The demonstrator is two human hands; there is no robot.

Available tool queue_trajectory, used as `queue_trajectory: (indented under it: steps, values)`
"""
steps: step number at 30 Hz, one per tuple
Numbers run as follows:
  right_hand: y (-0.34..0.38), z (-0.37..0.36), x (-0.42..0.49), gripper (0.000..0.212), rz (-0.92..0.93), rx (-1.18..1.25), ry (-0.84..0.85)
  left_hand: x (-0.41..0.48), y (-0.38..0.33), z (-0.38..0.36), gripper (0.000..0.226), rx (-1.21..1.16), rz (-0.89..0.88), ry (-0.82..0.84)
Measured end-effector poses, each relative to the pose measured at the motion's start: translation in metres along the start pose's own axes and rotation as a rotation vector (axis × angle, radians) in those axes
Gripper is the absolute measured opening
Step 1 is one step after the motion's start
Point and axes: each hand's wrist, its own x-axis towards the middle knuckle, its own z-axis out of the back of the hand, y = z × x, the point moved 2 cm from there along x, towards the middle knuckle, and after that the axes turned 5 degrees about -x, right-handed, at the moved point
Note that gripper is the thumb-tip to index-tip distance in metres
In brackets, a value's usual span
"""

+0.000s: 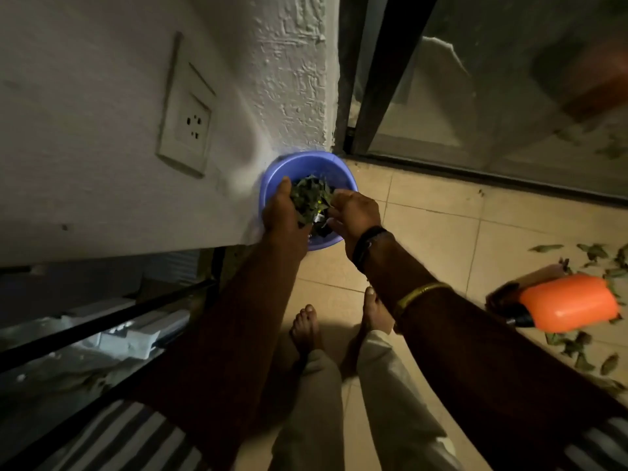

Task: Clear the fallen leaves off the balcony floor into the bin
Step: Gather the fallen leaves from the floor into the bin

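You are wearing a black band (365, 244) on your right wrist and a thin gold bangle (419, 294) further up that forearm. You are wearing short grey-and-white striped sleeves (129, 436), pale beige trousers (384, 402), and going barefoot (306, 326).

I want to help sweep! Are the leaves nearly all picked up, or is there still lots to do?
Partly done. The purple bin by the wall already holds some leaves. Right now the left hand and right hand hold a bunch of leaves between them over the bin. Still left: scattered leaves on the floor tiles around the orange dustpan, and more nearer the glass door.
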Motion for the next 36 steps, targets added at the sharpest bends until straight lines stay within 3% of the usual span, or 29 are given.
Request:
queue_trajectory:
  steps: [4, 7, 14, 22, 30, 36]
  values:
    - [-0.004, 0.017, -0.039, 0.015, 0.049, 0.208, -0.092, -0.037, 0.002, -0.011, 0.043, 0.135, -0.029, 0.032]
    - [-0.010, 0.041, -0.070, 0.016, 0.068, 0.357, -0.186, -0.069, 0.016, -0.026, 0.023, 0.268, -0.068, 0.089]
    - [-0.049, 0.135, -0.124, 0.013, 0.080, 0.569, -0.437, -0.131, 0.096, -0.059, 0.006, 0.550, -0.060, 0.242]
    - [-0.120, 0.273, -0.156, 0.014, 0.050, 0.733, -0.643, -0.188, 0.239, -0.082, 0.010, 0.834, 0.043, 0.402]
    - [-0.204, 0.398, -0.171, 0.015, -0.010, 0.756, -0.670, -0.229, 0.385, -0.084, 0.015, 0.939, 0.085, 0.472]
    - [-0.280, 0.456, -0.122, 0.023, -0.119, 0.699, -0.681, -0.193, 0.493, -0.063, 0.020, 1.114, 0.016, 0.454]
